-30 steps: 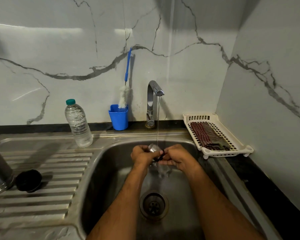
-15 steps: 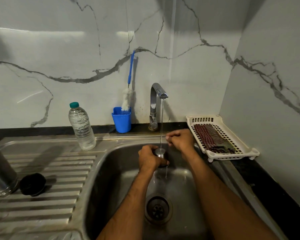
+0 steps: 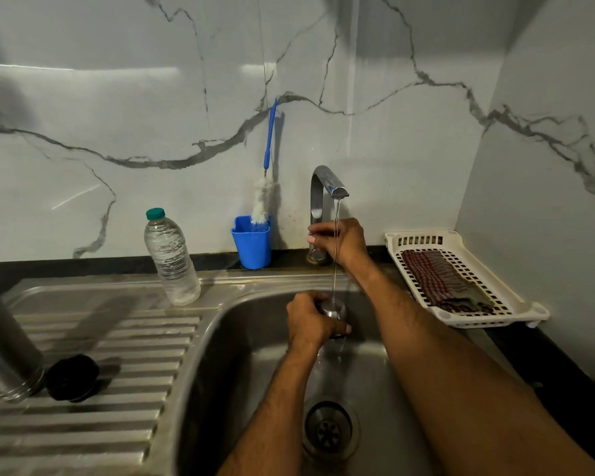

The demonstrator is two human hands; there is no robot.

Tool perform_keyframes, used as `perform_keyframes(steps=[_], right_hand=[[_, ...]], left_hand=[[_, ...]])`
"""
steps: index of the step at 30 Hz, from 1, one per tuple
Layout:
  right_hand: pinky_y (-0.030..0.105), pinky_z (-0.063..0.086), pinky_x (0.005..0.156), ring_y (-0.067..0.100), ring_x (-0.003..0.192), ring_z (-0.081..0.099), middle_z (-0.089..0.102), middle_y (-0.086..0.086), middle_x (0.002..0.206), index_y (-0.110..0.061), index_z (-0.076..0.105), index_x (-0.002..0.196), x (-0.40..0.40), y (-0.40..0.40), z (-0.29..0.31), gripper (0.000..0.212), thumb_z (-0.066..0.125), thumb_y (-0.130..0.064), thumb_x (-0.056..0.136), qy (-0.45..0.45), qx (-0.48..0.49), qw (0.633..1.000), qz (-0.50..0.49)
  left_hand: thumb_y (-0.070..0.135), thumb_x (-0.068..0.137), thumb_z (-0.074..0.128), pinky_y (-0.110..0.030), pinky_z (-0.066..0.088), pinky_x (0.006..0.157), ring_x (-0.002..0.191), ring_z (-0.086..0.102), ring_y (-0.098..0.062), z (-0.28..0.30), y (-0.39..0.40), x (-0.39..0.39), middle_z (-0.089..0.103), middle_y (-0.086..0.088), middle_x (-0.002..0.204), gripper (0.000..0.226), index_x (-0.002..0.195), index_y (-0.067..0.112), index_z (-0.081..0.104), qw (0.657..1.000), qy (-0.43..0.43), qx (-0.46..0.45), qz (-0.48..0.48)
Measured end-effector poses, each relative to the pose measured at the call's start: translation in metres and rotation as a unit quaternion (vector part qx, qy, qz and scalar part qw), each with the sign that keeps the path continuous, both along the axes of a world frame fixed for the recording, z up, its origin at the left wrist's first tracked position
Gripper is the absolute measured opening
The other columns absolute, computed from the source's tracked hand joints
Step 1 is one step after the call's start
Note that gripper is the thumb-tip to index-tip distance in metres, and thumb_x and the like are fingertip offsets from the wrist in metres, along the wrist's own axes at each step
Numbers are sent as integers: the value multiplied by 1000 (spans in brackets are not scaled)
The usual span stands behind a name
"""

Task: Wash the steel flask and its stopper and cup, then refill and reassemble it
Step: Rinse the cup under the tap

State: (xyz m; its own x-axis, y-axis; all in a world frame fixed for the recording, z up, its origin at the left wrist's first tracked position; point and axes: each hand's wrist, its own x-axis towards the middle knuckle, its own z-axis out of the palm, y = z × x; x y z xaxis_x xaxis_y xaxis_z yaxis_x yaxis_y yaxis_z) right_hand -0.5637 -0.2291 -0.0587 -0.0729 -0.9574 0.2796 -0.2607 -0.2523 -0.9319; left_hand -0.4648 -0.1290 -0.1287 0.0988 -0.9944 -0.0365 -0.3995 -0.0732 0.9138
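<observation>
Washing stage, seen from the head camera. The left hand [image 3: 310, 321] is wrapped around the steel cup [image 3: 334, 309] and holds it in the sink [image 3: 375, 372] under a thin stream from the tap [image 3: 323, 187]. The right hand [image 3: 337, 240], fingers curled, is at the lower part of the tap; whether it actually grips the handle cannot be told. The flask [image 3: 4, 352] stands at the left edge of the draining board [image 3: 117, 355], its mouth out of view, with the black stopper [image 3: 73, 377] lying just beside it. Judged from this layout, the flask is dismantled and the cup is being rinsed; whether flask and stopper are already washed cannot be told. Refilling, perhaps from the water bottle [image 3: 170, 255] at the back of the bench, and reassembly remain. The bottle brush [image 3: 265, 187] stands in its blue holder [image 3: 251, 243].
</observation>
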Motion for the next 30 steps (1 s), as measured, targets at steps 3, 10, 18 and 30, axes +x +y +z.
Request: perform_keyframes(steps=[3,10,18,30], right_hand=[[12,55,64,3,68,69,77,12,96,-1,78,101,3,-6,-1,21,80,2,81,27,-7,1000,-5],[15,58,63,7,61,67,76,7,87,-1,78,98,0,-7,2,17,81,0,80,13,10,999,-30],[22,61,69,10,61,71,78,6,86,-7,80,98,-7,-3,0,17,82,-4,81,1,-4,999,-54],[18,57,67,8,77,73,77,5,92,-5,76,105,-23,55,-34,23,76,4,84,-29,-4,1000,-1]], left_hand=[[3,59,95,-35,59,92,103,67,-16,1,0,0,69,1,111,63,115,14,67,1000,-1,-1,-4],[3,62,93,-27,58,88,100,64,-12,0,0,1,67,2,113,64,119,14,65,1000,-8,-1,-1],[6,59,96,-39,58,95,108,65,-18,3,-1,3,67,0,116,65,115,18,65,999,-6,18,26],[7,58,96,-35,57,95,105,64,-15,9,2,15,68,0,115,61,111,18,67,1000,-8,-13,24]])
